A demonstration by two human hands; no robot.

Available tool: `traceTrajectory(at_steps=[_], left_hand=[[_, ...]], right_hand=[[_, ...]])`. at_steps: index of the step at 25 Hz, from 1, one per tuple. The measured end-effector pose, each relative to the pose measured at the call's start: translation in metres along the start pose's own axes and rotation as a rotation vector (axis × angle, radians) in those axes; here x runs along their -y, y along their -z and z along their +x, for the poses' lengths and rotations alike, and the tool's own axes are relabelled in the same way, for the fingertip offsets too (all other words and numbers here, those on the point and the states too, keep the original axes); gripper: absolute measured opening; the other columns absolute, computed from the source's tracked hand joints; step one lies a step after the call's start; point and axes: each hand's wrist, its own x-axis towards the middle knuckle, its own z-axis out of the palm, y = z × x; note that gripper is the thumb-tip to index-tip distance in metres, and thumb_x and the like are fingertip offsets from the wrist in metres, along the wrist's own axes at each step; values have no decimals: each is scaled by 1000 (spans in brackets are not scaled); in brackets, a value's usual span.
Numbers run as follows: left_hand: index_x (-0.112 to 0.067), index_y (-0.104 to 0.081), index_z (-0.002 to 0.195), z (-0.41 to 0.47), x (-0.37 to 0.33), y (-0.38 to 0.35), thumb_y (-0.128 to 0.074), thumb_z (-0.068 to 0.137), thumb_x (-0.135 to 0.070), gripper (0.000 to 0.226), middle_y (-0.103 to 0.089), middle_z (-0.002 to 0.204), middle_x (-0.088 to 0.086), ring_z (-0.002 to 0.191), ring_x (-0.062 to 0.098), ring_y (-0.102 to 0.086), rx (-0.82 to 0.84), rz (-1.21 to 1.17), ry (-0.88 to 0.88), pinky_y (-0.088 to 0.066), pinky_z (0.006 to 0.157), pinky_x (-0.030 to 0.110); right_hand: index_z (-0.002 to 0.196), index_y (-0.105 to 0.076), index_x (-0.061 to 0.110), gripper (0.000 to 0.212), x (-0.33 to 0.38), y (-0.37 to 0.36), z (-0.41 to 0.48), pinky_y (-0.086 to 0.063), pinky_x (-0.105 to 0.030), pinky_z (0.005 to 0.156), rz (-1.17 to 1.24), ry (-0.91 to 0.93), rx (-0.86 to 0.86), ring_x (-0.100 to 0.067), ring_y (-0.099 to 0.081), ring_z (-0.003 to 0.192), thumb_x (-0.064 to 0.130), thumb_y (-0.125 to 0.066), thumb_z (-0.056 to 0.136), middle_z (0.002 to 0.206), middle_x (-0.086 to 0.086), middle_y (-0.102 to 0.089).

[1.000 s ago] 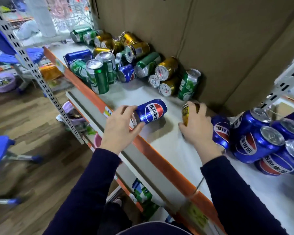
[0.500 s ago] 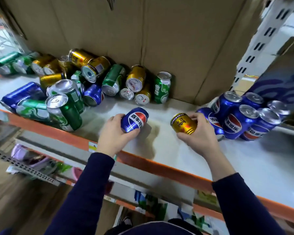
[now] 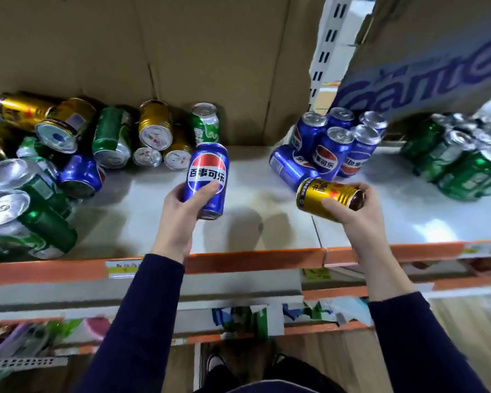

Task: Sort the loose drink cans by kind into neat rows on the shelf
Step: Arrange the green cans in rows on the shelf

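Observation:
My left hand grips a blue Pepsi can, held upright above the middle of the white shelf. My right hand grips a gold can, tilted on its side just in front of a group of blue cans. Most of those blue cans stand upright; one lies on its side. At the left lies a loose heap of gold, green and blue cans. A cluster of green cans stands at the right.
Cardboard lines the back of the shelf. A printed carton overhangs the green cans at the upper right. The shelf's orange front edge runs below my wrists, with lower shelves and the floor beneath.
Both cans have been lifted off the shelf. The blue can has turned from lying to upright in my left hand. My view has swung to the right, showing the green cans.

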Motion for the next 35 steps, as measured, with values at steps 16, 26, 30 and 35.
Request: traceTrajectory(at_steps=[16,26,30,35], left_hand=[[-17,-52,121,-82,82,-247,-86,46,-22,83,-68,108,-7,97,8,-66,473,291,-251,-51,79,20],[-44,-57,112,-127,131,-372,-90,47,-51,74,-69,106,-17,91,0,-66,494,401,-255,-51,71,12],[-44,-58,105,-110,133,-389,-85,48,-60,66,-68,99,-23,86,-2,-64,378,452,-261,-48,68,11],[-27,-58,115,-79,122,-375,-86,58,-49,67,-66,102,-18,88,-7,-61,122,535,-353,-46,70,7]], right_hand=[[119,-57,8,60,-53,271,-36,-56,-31,70,416,-25,-246,-18,-70,91,26,-80,67,97,0,-72],[114,-60,22,50,-86,394,-17,-55,-23,73,295,-4,-231,-12,-68,94,26,-80,68,102,3,-72],[110,-60,27,53,-91,396,8,-53,-18,70,295,-3,-190,-7,-68,92,31,-85,63,99,9,-72],[112,-60,27,57,-87,372,54,-53,-18,67,288,1,-67,-6,-68,91,36,-83,61,100,9,-72]])
